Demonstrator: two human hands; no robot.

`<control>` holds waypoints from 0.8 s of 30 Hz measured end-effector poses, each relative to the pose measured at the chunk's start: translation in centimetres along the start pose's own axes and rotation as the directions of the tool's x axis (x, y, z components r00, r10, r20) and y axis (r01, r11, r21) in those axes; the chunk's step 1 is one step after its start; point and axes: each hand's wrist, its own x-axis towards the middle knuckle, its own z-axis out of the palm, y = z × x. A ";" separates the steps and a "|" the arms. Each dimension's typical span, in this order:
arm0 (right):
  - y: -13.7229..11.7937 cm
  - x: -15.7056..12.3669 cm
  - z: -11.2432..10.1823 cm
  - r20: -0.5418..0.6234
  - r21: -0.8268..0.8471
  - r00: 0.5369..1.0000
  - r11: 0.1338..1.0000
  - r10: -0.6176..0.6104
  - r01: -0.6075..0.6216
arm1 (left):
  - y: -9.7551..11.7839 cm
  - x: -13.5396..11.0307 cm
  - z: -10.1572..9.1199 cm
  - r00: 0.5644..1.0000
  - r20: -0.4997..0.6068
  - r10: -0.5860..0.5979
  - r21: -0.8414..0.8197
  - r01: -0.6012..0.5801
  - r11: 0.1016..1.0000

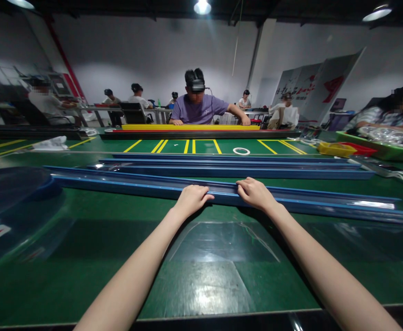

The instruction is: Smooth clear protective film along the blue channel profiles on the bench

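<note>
A long blue plastic channel (142, 185) lies across the green table in front of me, slightly slanted. My left hand (191, 197) is closed over its near edge, thumb pointing right. A short way to the right, my right hand (254, 192) is closed over the same channel, fingers curled into its trough. At the channel's left end lies a large curved sheet of clear plastic (11, 195); whether the two are joined I cannot tell. Behind it, more blue channels (242, 171) lie roughly parallel. A flat clear sheet (222, 239) rests on the table between my forearms.
A white ring (241, 151) lies beyond the channels, among yellow tape lines. Across the table, a person in a purple shirt (201, 110) touches a yellow strip (187, 127). A green tray (380, 146) and a yellow tray (335, 149) stand at right. Crumpled plastic (51, 143) lies left.
</note>
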 end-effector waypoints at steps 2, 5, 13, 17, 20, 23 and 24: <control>0.0 0.0 0.0 0.002 -0.001 1.000 1.000 0.002 -0.002 | 0.0 0.0 -0.1 1.000 0.006 -0.004 0.001 0.004 1.000; 0.0 0.0 0.0 0.004 0.004 1.000 1.000 0.008 -0.008 | 0.2 0.1 -0.4 1.000 0.027 -0.014 0.003 0.014 1.000; 0.0 0.1 0.0 0.005 0.008 1.000 1.000 0.021 -0.021 | 0.3 0.2 -0.6 0.999 0.040 -0.023 0.006 0.023 1.000; -0.1 0.1 -0.1 0.027 0.014 0.999 0.999 0.028 -0.029 | 0.2 0.0 -0.1 1.000 -0.020 0.003 0.023 -0.002 1.000; -0.1 0.2 -0.2 0.041 0.025 0.998 0.999 0.040 -0.041 | 0.2 -0.1 0.2 0.998 -0.056 0.027 0.054 -0.024 0.998; -0.2 0.3 -0.2 0.052 0.045 0.997 0.998 0.049 -0.052 | 0.2 -0.2 0.4 0.997 -0.068 0.041 0.083 -0.035 0.996; -0.2 0.3 -0.2 0.056 0.051 0.997 0.997 0.052 -0.055 | 0.2 -0.2 0.4 0.996 -0.073 0.046 0.092 -0.039 0.995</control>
